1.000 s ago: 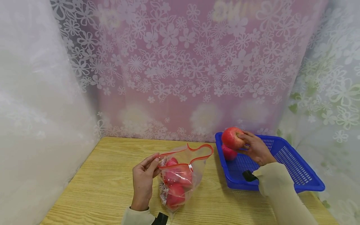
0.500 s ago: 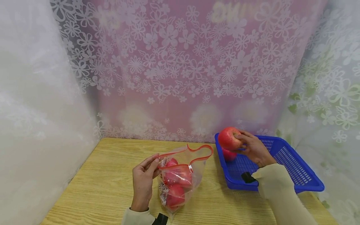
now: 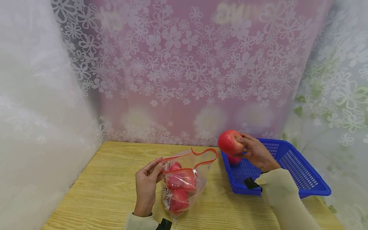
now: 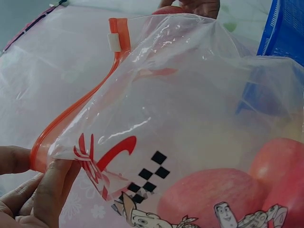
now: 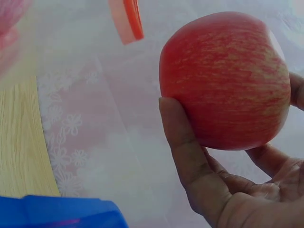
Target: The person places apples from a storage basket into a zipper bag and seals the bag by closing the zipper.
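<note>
My left hand (image 3: 148, 183) pinches the rim of a clear zip bag (image 3: 202, 179) between thumb and fingers. The bag has an orange-red zip edge with a white slider (image 4: 114, 42), and its mouth gapes. Several red apples (image 3: 179, 199) lie inside it, behind printed cartoon figures. My right hand (image 3: 258, 153) grips a red apple (image 3: 230, 142), held up over the left rim of the blue basket (image 3: 314, 172). In the right wrist view, the fingers wrap the held apple (image 5: 225, 80) from below and the side. Another apple (image 3: 234, 159) lies in the basket, partly hidden under the held one.
The basket stands at the right of the wooden table (image 3: 103, 185), with slotted walls. A pink flowered curtain (image 3: 184, 80) hangs behind the table's back edge. Pale sheets (image 3: 43, 111) hang at the left and right sides.
My right hand has carried the apple a little to the left, from above the basket to its left rim. My left hand and the bag stay in place.
</note>
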`<action>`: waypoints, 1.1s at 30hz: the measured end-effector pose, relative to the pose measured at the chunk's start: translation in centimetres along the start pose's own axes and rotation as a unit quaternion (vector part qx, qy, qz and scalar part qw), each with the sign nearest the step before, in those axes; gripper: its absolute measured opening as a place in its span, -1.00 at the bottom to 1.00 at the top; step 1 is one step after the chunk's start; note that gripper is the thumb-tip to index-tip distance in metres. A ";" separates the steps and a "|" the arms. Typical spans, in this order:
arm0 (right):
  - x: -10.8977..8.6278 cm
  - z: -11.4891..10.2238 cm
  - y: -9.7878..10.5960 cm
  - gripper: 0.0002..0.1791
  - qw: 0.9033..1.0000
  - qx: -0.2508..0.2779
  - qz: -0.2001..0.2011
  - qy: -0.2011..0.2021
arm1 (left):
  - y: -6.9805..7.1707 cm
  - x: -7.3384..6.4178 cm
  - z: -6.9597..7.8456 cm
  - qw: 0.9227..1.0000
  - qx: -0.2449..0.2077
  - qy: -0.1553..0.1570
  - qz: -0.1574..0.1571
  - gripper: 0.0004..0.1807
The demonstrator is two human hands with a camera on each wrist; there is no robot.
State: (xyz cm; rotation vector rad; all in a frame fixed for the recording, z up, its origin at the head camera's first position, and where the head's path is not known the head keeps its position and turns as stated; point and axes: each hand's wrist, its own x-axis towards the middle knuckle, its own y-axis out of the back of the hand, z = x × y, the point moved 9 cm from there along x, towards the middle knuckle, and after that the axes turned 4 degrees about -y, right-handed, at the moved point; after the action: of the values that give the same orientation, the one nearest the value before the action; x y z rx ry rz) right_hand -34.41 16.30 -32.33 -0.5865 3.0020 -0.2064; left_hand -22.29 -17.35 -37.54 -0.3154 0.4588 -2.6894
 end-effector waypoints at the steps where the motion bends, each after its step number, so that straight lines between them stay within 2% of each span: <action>1: -0.1 -0.1 -0.2 -0.78 1.000 0.001 -0.004 0.003 | 0.0 0.0 0.0 1.000 0.000 0.001 0.000 -0.66; 14: -0.5 -0.8 -3.3 -0.73 0.998 -0.007 -0.051 0.022 | -0.1 -0.1 -0.1 1.000 -0.002 0.003 -0.001 -0.66; 22: -0.5 -0.8 -5.3 -0.75 0.998 -0.006 -0.069 0.011 | -0.2 -0.2 -0.1 1.000 -0.004 -0.002 -0.001 -0.66; 26: -0.3 -0.7 -5.9 -0.76 0.997 -0.024 -0.073 0.007 | -0.2 -0.3 0.0 1.000 -0.008 -0.003 -0.003 -0.66; 33: -0.2 -0.6 -7.3 -0.74 0.994 -0.017 -0.106 0.011 | -0.2 -0.2 0.0 1.000 -0.009 -0.005 -0.003 -0.67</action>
State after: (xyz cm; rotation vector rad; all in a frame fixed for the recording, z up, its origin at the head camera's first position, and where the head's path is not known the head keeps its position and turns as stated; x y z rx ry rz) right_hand -31.54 9.74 -30.62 -0.9139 2.9661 -0.1747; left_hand -22.19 -17.06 -37.53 -0.3364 0.4804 -2.6897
